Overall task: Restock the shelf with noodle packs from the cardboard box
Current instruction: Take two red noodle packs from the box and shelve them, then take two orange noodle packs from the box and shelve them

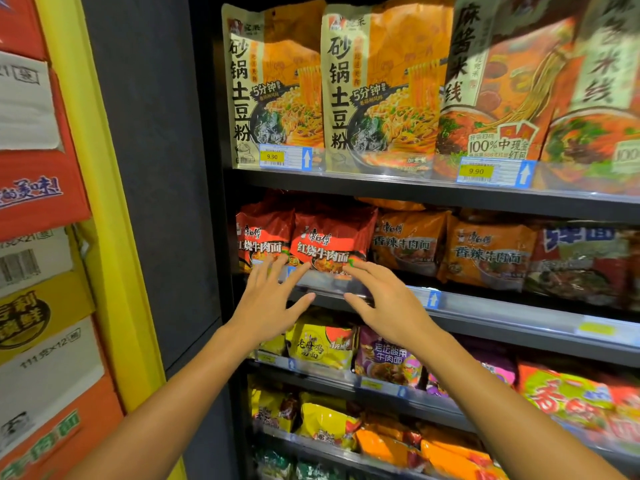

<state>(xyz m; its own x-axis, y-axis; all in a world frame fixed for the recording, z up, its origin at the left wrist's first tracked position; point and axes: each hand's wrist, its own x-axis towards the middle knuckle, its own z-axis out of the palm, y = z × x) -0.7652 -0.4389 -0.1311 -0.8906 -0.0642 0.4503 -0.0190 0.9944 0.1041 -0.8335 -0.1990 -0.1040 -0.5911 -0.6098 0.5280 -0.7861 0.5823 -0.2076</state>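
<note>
— Red noodle pack [330, 245] sits at the front of the second shelf [485, 306], beside another red pack [263, 237].
— Are the hands holding it?
— No. Left hand [268, 299] and right hand [379, 299] have fingers spread, tips just touching its bottom edge.
— So which step?
— Tidying it in, I think. Next, go get another; the box isn't in view.

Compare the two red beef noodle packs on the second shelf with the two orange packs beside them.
The red packs stand at the shelf's left end, and the orange packs sit to their right. The left hand and right hand reach toward the red packs with fingers spread, fingertips at their lower edges; no hand is near the orange packs. Both pairs are soft pillow bags standing upright, face out, with the same brand logo.
</note>
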